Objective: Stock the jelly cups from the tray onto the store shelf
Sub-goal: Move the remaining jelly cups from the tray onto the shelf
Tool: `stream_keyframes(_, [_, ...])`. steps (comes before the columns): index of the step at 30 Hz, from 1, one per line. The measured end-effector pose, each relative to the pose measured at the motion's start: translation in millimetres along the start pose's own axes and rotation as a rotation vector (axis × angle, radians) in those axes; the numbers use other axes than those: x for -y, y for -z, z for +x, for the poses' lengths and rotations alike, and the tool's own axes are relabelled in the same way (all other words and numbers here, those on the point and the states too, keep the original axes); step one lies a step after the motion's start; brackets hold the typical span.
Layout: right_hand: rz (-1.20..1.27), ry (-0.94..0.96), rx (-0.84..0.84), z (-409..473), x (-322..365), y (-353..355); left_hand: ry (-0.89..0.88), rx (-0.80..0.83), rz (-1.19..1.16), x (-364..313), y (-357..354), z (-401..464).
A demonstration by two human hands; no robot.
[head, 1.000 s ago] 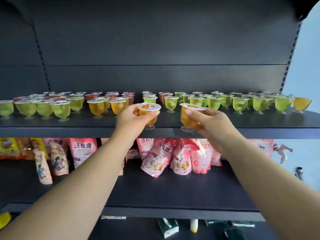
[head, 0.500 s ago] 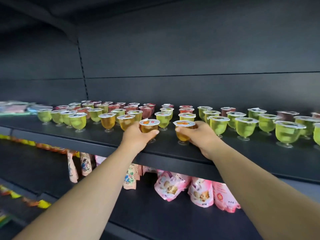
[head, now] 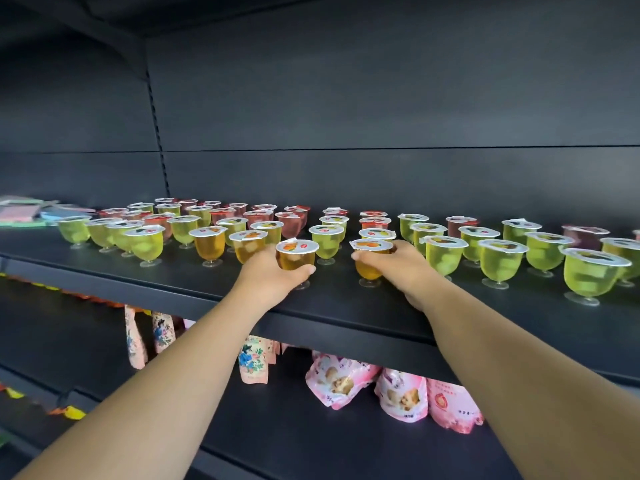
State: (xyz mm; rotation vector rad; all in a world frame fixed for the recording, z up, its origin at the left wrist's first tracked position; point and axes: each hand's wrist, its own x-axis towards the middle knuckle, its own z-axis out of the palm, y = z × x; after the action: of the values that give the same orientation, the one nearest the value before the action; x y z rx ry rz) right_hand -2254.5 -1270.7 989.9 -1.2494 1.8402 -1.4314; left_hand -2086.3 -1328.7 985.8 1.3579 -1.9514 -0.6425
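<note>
Two orange jelly cups stand in the front row of the dark store shelf (head: 346,303). My left hand (head: 268,277) is wrapped around the left orange jelly cup (head: 296,256), whose foot rests on the shelf. My right hand (head: 398,265) grips the right orange jelly cup (head: 367,268), also foot down on the shelf. Around them stand several rows of green, orange and red jelly cups (head: 498,258) with foil lids. The tray is not in view.
Pink and floral pouches (head: 401,396) hang or stand on the lower shelf under my arms. Flat coloured packets (head: 24,213) lie at the far left of the upper shelf. The shelf's back wall (head: 381,181) is dark and bare behind the cups.
Both hands carried their orange cups from above the shelf edge forward and down onto the shelf. My view has moved closer and turned left.
</note>
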Motion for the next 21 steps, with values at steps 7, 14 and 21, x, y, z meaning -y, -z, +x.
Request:
stream_keyframes(7, [-0.048, 0.018, 0.008, 8, -1, -8, -0.016, -0.115, 0.058, 4, -10, 6])
stream_keyframes(14, [-0.165, 0.008, -0.058, 0, -5, -7, -0.012, -0.170, 0.044, 7, -15, 5])
stream_keyframes(21, [-0.368, 0.043, -0.050, -9, 1, -12, -0.029, -0.174, 0.047, 9, -15, 6])
